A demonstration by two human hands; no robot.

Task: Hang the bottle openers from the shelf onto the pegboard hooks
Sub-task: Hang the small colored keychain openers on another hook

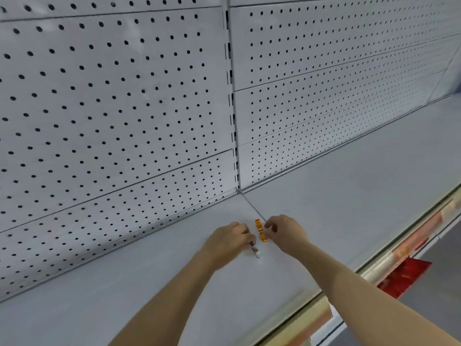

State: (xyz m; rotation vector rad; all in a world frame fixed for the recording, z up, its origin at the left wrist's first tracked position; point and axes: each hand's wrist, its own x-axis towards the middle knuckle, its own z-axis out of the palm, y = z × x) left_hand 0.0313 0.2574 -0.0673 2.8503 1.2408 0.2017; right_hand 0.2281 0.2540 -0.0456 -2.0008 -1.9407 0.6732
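Note:
An orange bottle opener (260, 230) lies on the white shelf (349, 186), close to the seam between two shelf boards. A silver bottle opener (257, 250) with a key ring lies just in front of it. My left hand (228, 239) has its fingers curled round the ring end of the silver opener. My right hand (284, 232) hovers beside the orange opener with thumb and fingers curled close to its right edge; whether they touch it is unclear. The white pegboard (112, 108) rises behind the shelf, and I see no hooks on it.
A slotted upright (233, 116) divides the pegboard into two panels. The shelf's front edge carries a price strip (411, 242) with a red tag (405, 275) hanging below it.

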